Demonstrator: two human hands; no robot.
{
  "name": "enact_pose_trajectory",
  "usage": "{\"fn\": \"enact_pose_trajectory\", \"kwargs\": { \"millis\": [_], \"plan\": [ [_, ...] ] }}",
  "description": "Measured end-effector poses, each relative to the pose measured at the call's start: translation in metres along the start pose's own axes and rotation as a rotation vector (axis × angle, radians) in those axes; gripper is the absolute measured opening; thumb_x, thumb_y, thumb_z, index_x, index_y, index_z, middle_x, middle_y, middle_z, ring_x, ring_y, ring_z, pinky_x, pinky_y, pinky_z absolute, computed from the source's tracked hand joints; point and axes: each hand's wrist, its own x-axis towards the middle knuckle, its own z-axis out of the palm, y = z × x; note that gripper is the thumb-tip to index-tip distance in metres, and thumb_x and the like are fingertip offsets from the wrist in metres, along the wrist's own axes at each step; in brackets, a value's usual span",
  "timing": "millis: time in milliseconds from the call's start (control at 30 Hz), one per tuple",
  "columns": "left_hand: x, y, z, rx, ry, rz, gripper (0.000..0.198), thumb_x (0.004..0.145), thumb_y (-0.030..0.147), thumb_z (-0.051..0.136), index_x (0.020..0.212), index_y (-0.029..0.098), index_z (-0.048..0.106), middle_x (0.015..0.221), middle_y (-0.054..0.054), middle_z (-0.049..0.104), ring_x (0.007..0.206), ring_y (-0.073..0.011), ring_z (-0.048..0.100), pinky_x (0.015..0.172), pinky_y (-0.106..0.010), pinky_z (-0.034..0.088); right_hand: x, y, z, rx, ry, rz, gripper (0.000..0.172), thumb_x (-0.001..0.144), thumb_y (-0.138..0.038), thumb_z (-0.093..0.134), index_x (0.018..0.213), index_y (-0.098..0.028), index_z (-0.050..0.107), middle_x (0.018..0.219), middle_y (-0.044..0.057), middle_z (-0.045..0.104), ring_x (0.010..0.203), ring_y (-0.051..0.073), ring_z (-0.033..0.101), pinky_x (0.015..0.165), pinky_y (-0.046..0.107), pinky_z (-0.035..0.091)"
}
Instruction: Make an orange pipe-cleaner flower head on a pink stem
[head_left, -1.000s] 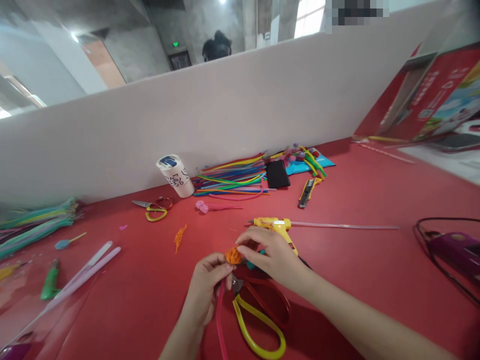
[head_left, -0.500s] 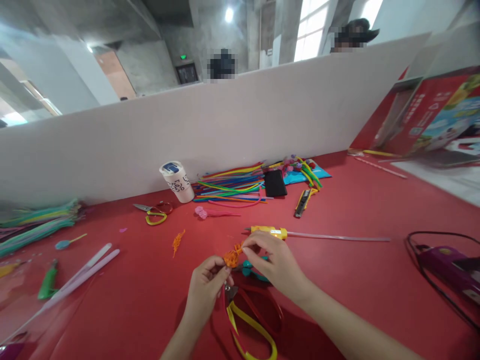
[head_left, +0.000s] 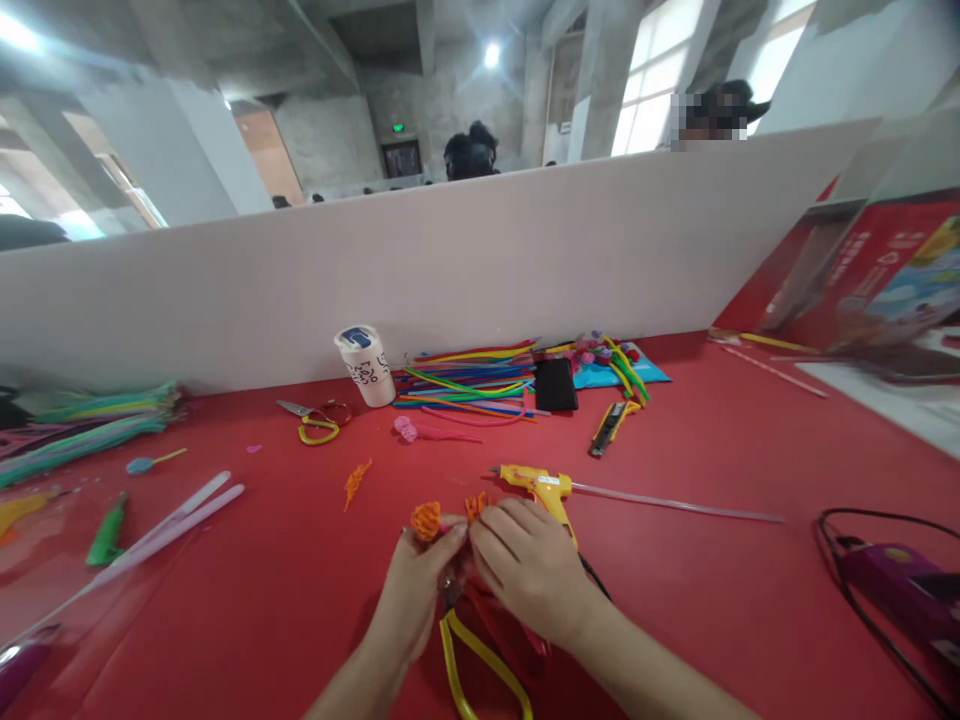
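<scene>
My left hand (head_left: 420, 575) is closed around a coiled orange pipe-cleaner piece (head_left: 427, 521), whose rounded head sticks up above the thumb. My right hand (head_left: 534, 565) meets it fingertip to fingertip, with its fingers curled in. A second looped orange bit (head_left: 477, 506) shows just above the right fingers; whether it joins the left piece is hidden. Below both hands lie large scissors (head_left: 487, 660) with yellow and red handles, their blades partly covered by the fingers. Right behind the right hand is a yellow hot glue gun (head_left: 546, 484) with a long clear stick in it.
Small scissors (head_left: 319, 432), a twisted orange scrap (head_left: 357, 484), a pink piece (head_left: 435, 432) and a utility knife (head_left: 609, 428) lie on the red table. Behind are a white cup (head_left: 366, 368), pipe cleaners (head_left: 469, 375) and a black flat object (head_left: 556, 385). A white partition (head_left: 375, 260) stands behind.
The orange head has shifted left in my left hand. My right hand has moved in against the left, fingers curling. The teal-handled tool is now covered. The camera view has tilted up slightly.
</scene>
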Motion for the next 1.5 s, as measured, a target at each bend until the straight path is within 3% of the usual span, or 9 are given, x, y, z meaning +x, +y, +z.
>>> {"fn": "enact_pose_trajectory", "kwargs": {
  "millis": [133,300,500,833,967,1033,1167,1367,1500],
  "plan": [
    [0.001,-0.001,-0.005,0.011,0.011,0.02,0.022,0.065,0.033,0.073,0.069,0.015,0.061,0.057,0.004,0.052,0.051,-0.0082,0.045,0.052,-0.02,0.038,0.001,-0.002,0.001,0.049,-0.015,-0.012,0.019,0.087,-0.017,0.045,0.081,-0.018,0.063,0.074,0.007,0.062,0.069,0.019,0.052,0.064,0.033,0.039],
    [0.004,-0.001,-0.015,0.12,-0.019,0.019,0.027,0.065,0.037,0.073,0.061,0.013,0.062,0.05,0.003,0.053,0.044,-0.0067,0.041,0.043,-0.019,0.029,0.008,0.005,-0.004,0.235,0.008,0.18,0.014,0.086,-0.017,0.048,0.08,-0.018,0.061,0.079,0.004,0.061,0.075,0.015,0.055,0.068,0.028,0.045],
    [0.003,-0.003,-0.016,0.175,-0.039,0.0,0.027,0.063,0.036,0.073,0.056,0.013,0.061,0.047,0.004,0.051,0.041,-0.0058,0.037,0.043,-0.019,0.026,0.013,0.009,-0.001,0.408,-0.132,0.288,0.01,0.08,-0.013,0.059,0.071,-0.018,0.059,0.073,-0.002,0.058,0.07,0.01,0.057,0.063,0.02,0.046],
    [0.014,0.014,-0.036,0.212,0.109,0.026,0.025,0.06,0.035,0.073,0.057,0.016,0.058,0.041,0.009,0.038,0.039,-0.0044,0.03,0.039,-0.017,0.02,0.008,0.032,-0.022,0.163,-0.358,0.447,0.014,0.074,-0.013,0.058,0.087,-0.017,0.06,0.084,0.004,0.063,0.076,0.017,0.058,0.068,0.028,0.043],
    [0.021,0.015,-0.046,0.206,0.11,0.022,0.026,0.063,0.035,0.072,0.059,0.016,0.056,0.045,0.009,0.041,0.038,-0.0034,0.029,0.038,-0.017,0.018,-0.005,0.009,-0.015,0.05,-0.537,0.413,0.006,0.071,-0.022,0.063,0.074,-0.018,0.061,0.08,0.006,0.063,0.077,0.021,0.059,0.066,0.029,0.041],
    [0.022,0.015,-0.048,0.198,0.103,0.027,0.025,0.064,0.035,0.071,0.06,0.015,0.056,0.048,0.008,0.044,0.039,-0.003,0.03,0.039,-0.017,0.019,-0.011,-0.009,-0.007,0.012,-0.611,0.419,0.015,0.07,-0.031,0.064,0.075,-0.017,0.062,0.078,0.008,0.064,0.072,0.023,0.06,0.061,0.03,0.041],
    [0.021,0.019,-0.048,0.183,0.105,0.059,0.024,0.065,0.034,0.071,0.06,0.014,0.057,0.049,0.007,0.046,0.039,-0.0028,0.032,0.04,-0.017,0.02,-0.018,-0.035,0.006,-0.034,-0.712,0.477,0.02,0.056,-0.017,0.064,0.076,-0.014,0.063,0.08,0.014,0.066,0.066,0.027,0.061,0.051,0.029,0.036],
    [0.017,0.03,-0.052,0.1,0.211,0.188,0.018,0.062,0.029,0.072,0.065,0.014,0.062,0.048,0.007,0.047,0.042,-0.004,0.033,0.041,-0.017,0.023,-0.02,-0.027,0.014,0.086,-0.672,0.668,0.025,0.052,-0.005,0.052,0.075,-0.015,0.056,0.062,0.008,0.062,0.047,0.017,0.051,0.042,0.025,0.022],
    [0.01,0.038,-0.053,0.008,0.258,0.305,0.015,0.059,0.025,0.069,0.058,0.015,0.058,0.045,0.008,0.041,0.043,-0.0047,0.032,0.042,-0.018,0.024,-0.019,-0.005,0.017,0.363,-0.617,0.764,0.018,0.058,-0.007,0.048,0.073,-0.019,0.047,0.06,-0.002,0.051,0.049,0.01,0.045,0.043,0.019,0.027]
  ]
}}
